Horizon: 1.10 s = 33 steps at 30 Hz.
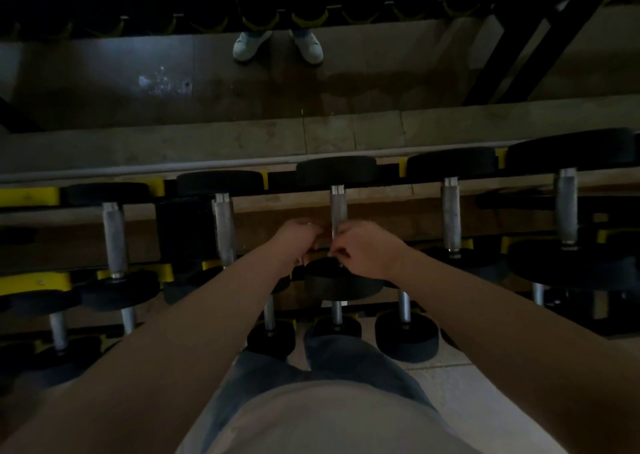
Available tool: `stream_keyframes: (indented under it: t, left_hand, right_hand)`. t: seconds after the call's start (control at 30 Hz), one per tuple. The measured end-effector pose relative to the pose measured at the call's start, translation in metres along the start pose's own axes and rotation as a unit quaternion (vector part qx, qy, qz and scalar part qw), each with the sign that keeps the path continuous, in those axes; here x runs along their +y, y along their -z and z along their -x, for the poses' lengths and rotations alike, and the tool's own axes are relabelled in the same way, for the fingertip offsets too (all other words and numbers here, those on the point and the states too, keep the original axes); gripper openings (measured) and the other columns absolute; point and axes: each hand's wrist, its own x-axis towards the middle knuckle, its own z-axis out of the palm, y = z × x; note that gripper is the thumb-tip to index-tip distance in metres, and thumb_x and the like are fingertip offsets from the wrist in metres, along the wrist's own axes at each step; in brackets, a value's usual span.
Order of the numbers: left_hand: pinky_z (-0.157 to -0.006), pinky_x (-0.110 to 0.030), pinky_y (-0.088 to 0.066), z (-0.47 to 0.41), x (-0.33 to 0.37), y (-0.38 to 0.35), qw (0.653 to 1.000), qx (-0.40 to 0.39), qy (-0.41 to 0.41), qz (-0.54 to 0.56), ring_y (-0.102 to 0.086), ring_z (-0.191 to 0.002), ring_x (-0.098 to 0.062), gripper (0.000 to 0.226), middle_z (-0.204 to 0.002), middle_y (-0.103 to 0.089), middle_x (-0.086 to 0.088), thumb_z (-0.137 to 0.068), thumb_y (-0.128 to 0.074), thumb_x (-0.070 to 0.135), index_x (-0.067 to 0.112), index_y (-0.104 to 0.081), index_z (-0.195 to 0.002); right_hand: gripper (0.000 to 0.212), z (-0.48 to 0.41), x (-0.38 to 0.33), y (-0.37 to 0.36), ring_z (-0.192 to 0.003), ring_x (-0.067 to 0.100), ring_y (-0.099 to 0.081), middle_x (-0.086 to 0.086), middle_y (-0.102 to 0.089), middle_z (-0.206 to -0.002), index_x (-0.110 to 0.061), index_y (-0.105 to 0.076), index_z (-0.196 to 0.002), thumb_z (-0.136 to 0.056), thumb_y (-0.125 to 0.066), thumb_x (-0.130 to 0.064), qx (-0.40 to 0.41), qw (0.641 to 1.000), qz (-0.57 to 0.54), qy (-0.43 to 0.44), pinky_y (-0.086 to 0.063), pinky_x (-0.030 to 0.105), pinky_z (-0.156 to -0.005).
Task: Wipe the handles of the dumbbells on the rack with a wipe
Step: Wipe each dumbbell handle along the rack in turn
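Observation:
A row of black dumbbells with steel handles lies across the yellow-and-black rack (31,195). Both my hands meet at the near end of the middle dumbbell's handle (338,211). My right hand (369,249) has its fingers and thumb curled round the lower part of that handle, just above its near weight (343,282). My left hand (298,242) is curled close beside the handle on the left. In this dim light I cannot make out a wipe in either hand. Neighbouring handles (224,228) (451,211) stand bare on either side.
Smaller dumbbells (407,336) sit on a lower tier by my legs. Behind the rack runs a mirror; it reflects white shoes (277,47) and another dumbbell row. A black frame post (519,45) slants at upper right. Pale floor tiles (467,384) lie to my right.

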Motion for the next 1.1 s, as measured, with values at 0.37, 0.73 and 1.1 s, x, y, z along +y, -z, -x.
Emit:
stream_keyframes:
  t: [0.37, 0.73, 1.1]
  left_hand:
    - [-0.047, -0.025, -0.028, 0.003, -0.002, 0.002, 0.998, 0.018, 0.048, 0.041, -0.041, -0.054, -0.012, 0.019, -0.072, -0.054, -0.003, -0.090, -0.057, 0.032, 0.015, -0.065, -0.091]
    - [-0.043, -0.022, -0.034, 0.006, -0.005, 0.008, 0.996, 0.026, 0.059, 0.069, -0.045, -0.059, -0.010, 0.040, -0.089, -0.061, -0.004, -0.098, -0.031, 0.000, 0.015, -0.064, -0.116]
    - [-0.053, -0.021, -0.030, 0.013, 0.004, 0.008, 0.991, 0.040, 0.106, 0.072, -0.041, -0.061, -0.009, 0.038, -0.096, -0.060, -0.003, -0.101, -0.031, 0.001, 0.014, -0.064, -0.112]
  right_hand:
    - [0.025, -0.008, -0.005, 0.022, -0.108, 0.013, -0.063, -0.006, -0.071, -0.119, -0.032, -0.074, -0.118, -0.102, -0.055, -0.034, -0.096, 0.994, -0.017, -0.059, -0.049, 0.032, -0.097]
    - [0.024, -0.020, 0.003, 0.030, -0.100, 0.011, -0.065, -0.006, -0.071, -0.113, -0.037, -0.072, -0.117, -0.101, -0.053, -0.039, 0.099, 0.987, -0.021, -0.121, -0.056, 0.037, -0.088]
    - [0.018, -0.021, 0.008, 0.020, -0.100, -0.003, -0.061, -0.010, -0.071, -0.114, -0.026, -0.073, -0.113, -0.097, -0.065, -0.026, 0.197, 0.915, -0.293, -0.194, -0.048, 0.018, -0.089]
